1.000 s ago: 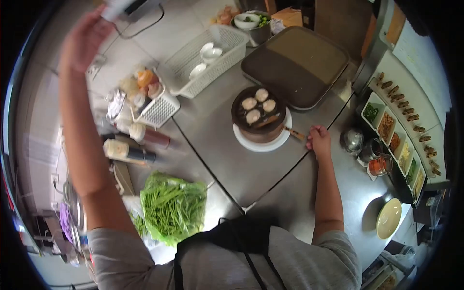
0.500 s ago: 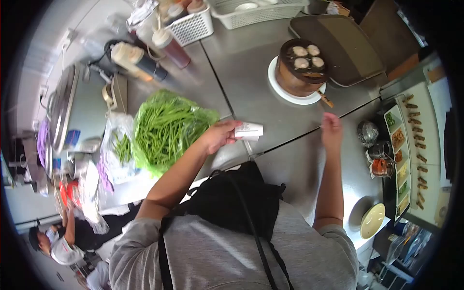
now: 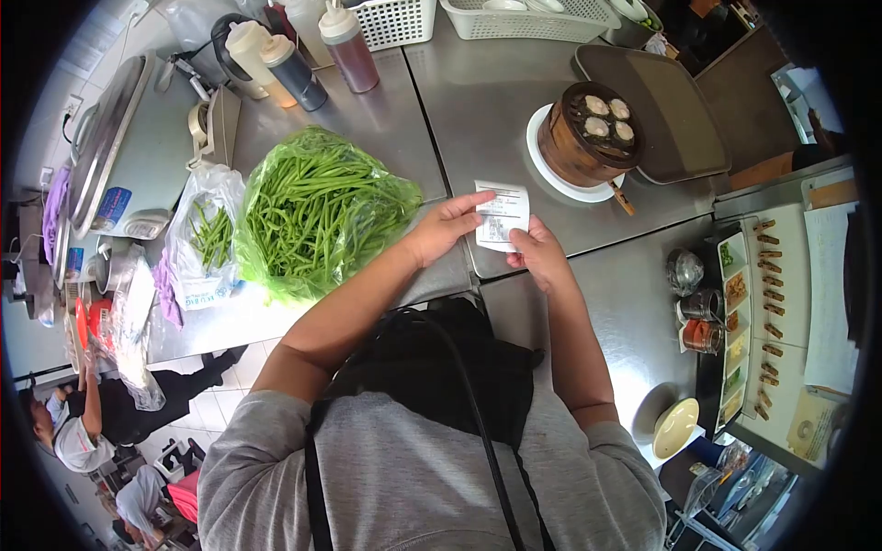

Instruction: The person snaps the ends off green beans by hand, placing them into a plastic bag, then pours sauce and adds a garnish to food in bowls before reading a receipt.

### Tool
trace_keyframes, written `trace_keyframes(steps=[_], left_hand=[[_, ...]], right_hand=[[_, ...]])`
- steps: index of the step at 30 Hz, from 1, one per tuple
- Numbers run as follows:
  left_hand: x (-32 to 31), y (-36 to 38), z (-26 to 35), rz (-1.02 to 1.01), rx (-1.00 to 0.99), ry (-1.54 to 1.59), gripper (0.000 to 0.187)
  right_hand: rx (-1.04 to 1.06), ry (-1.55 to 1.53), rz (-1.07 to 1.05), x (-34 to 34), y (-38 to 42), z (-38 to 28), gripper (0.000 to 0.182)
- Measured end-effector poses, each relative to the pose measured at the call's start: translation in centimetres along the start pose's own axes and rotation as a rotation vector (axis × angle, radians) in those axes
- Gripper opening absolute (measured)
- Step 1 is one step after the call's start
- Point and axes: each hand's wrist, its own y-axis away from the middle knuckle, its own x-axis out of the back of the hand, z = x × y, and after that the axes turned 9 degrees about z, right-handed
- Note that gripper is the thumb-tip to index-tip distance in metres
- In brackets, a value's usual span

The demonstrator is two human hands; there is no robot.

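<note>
A small printed paper receipt (image 3: 502,213) is held up over the steel counter between both hands. My left hand (image 3: 447,230) pinches its left edge, the index finger lying across the print. At the lower right edge, my right hand (image 3: 540,253) grips the slip with the thumb on top. Left of my left hand lies a clear plastic bag full of green beans (image 3: 312,216). Beyond my right hand, a round bamboo steamer (image 3: 574,151) with several pale dumplings (image 3: 597,127) stands on a white plate (image 3: 540,165); a clothespin (image 3: 622,198) sits at the plate's edge.
Squeeze bottles (image 3: 349,50) stand at the back left, white plastic baskets (image 3: 533,26) at the back. A dark tray (image 3: 680,129) lies behind the steamer. Right are jars (image 3: 702,336), a topping rack (image 3: 735,303) and a yellow bowl (image 3: 676,429). Another person (image 3: 87,441) works at far left.
My right hand has come left from beside the steamer and taken hold of the receipt. The receipt is now unfolded and raised, its print facing me.
</note>
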Motion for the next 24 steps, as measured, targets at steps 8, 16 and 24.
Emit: trace_keyframes(steps=[8, 16, 24], left_hand=[[0.1, -1.6, -2.5, 0.133, -0.548, -1.188, 0.046], [-0.5, -1.7, -2.9, 0.164, -0.526, -1.381, 0.052], [-0.7, -1.7, -3.0, 0.181, -0.523, -1.400, 0.055]], right_hand=[[0.350, 0.929, 0.490, -0.2, -0.5, 0.3, 0.048], [0.747, 1.128, 0.617, 0.7, -0.5, 2.4, 0.029], [0.859, 1.041, 0.544, -0.5, -0.3, 2.7, 0.015]])
